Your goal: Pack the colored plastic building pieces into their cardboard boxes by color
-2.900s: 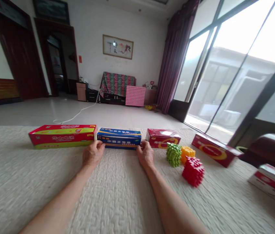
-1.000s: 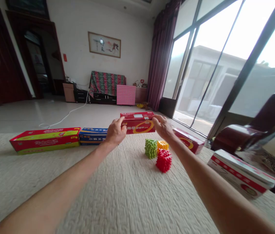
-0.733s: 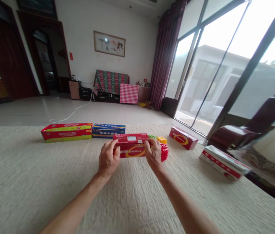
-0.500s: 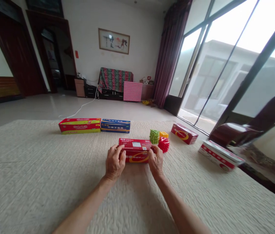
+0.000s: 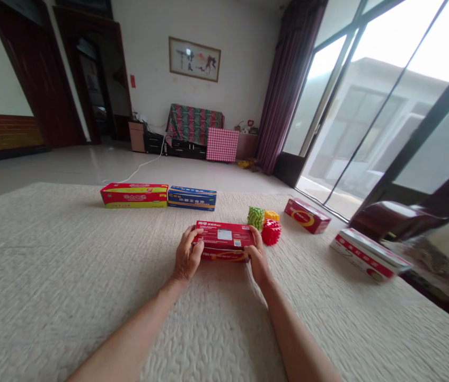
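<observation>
1. Head view: the left hand (image 5: 187, 257) at nine o'clock and right hand (image 5: 256, 254) at three are clamping their fingers on the ends of the red carton (image 5: 224, 237) between them; whether its base is touching the quilted cover (image 5: 89, 265) is hard to tell.
2. Uneven grip could be letting one end slip; a swing toward two o'clock could be bumping the red block (image 5: 271, 232).
3. The carton, blue box (image 5: 192, 199) at eleven and maroon box (image 5: 307, 216) at two are looking closed, hiding any contents.

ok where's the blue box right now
The blue box sits left of centre in the head view, near the far edge of the mat, just right of the red-green box.
</observation>
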Motion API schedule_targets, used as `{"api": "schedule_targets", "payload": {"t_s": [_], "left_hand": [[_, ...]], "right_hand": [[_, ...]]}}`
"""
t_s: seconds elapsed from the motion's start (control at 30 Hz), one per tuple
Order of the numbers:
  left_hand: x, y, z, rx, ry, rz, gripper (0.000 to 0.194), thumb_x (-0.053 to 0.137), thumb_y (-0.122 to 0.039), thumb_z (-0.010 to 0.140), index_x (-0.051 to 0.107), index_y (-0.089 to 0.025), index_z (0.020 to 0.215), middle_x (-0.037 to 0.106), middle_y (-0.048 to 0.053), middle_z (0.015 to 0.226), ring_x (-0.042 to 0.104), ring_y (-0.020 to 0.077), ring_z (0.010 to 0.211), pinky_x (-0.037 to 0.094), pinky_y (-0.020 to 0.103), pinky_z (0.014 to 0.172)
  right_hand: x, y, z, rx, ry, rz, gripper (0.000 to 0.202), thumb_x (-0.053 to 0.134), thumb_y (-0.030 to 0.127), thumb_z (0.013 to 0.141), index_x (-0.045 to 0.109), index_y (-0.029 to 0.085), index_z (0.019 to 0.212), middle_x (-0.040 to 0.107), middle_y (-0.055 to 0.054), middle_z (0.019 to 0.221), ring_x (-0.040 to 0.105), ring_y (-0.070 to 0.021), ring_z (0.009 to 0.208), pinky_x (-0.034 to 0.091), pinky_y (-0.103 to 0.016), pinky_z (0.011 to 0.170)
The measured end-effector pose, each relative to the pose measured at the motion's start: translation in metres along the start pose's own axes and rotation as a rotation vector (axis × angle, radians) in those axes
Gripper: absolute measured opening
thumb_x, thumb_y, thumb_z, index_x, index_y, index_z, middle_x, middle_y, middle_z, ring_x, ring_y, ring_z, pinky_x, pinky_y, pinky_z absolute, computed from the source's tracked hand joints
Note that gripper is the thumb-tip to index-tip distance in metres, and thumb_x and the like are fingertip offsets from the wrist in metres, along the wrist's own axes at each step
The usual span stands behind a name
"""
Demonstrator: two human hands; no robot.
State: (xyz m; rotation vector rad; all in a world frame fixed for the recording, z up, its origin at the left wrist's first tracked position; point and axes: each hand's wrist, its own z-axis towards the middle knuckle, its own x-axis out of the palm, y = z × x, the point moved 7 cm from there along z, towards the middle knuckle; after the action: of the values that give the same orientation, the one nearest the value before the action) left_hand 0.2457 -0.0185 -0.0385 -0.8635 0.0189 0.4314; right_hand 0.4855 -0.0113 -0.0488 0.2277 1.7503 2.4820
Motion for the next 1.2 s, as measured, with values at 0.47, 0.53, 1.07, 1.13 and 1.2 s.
{"api": "schedule_targets", "payload": {"t_s": [0.47,0.53,1.07,1.13,1.2], "left_hand": [[0.005,-0.002,0.004,-0.335,0.296,-0.237,0.078,0.049,-0.017,0.067,0.038,-0.021,0.144,0.035,0.003,0.153,0.028,0.0262,0.143,0.02,0.045,0.119],[0.005,-0.002,0.005,-0.357,0.304,-0.244,0.08,0.049,-0.016,0.068,0.034,-0.023,0.146,0.04,0.003,0.15,0.038,0.0266,0.137,0.026,0.045,0.116],[-0.001,-0.001,0.007,-0.349,0.285,-0.264,0.084,0.051,-0.015,0.067,0.03,-0.022,0.149,0.052,0.004,0.14,0.048,0.0251,0.127,0.034,0.04,0.11],[-0.001,-0.003,0.008,-0.354,0.301,-0.256,0.086,0.05,-0.015,0.067,0.028,-0.021,0.149,0.051,0.004,0.142,0.047,0.0247,0.129,0.034,0.039,0.111],[-0.001,-0.005,0.008,-0.365,0.313,-0.246,0.086,0.049,-0.015,0.067,0.026,-0.02,0.15,0.051,0.004,0.142,0.047,0.0244,0.128,0.035,0.039,0.11]], "right_hand": [[-0.003,0.013,0.0,0.057,0.064,-0.05,0.086,0.051,0.019,0.061,0.037,0.023,0.145,0.06,-0.005,0.124,0.057,-0.0256,0.102,0.047,-0.039,0.088],[-0.002,0.02,-0.002,0.04,0.064,-0.08,0.085,0.052,0.02,0.061,0.038,0.023,0.145,0.059,-0.004,0.128,0.056,-0.0265,0.107,0.045,-0.04,0.093],[-0.003,0.027,-0.006,0.02,0.116,-0.054,0.075,0.058,0.029,0.068,0.042,0.024,0.141,0.055,-0.006,0.134,0.053,-0.0272,0.117,0.039,-0.045,0.103],[-0.003,0.028,-0.005,0.03,0.137,-0.042,0.075,0.059,0.03,0.068,0.043,0.025,0.141,0.056,-0.006,0.134,0.054,-0.0278,0.117,0.042,-0.046,0.101],[-0.003,0.029,-0.005,0.039,0.153,-0.027,0.075,0.06,0.03,0.068,0.042,0.025,0.141,0.058,-0.007,0.131,0.057,-0.0274,0.114,0.045,-0.045,0.098]]}}
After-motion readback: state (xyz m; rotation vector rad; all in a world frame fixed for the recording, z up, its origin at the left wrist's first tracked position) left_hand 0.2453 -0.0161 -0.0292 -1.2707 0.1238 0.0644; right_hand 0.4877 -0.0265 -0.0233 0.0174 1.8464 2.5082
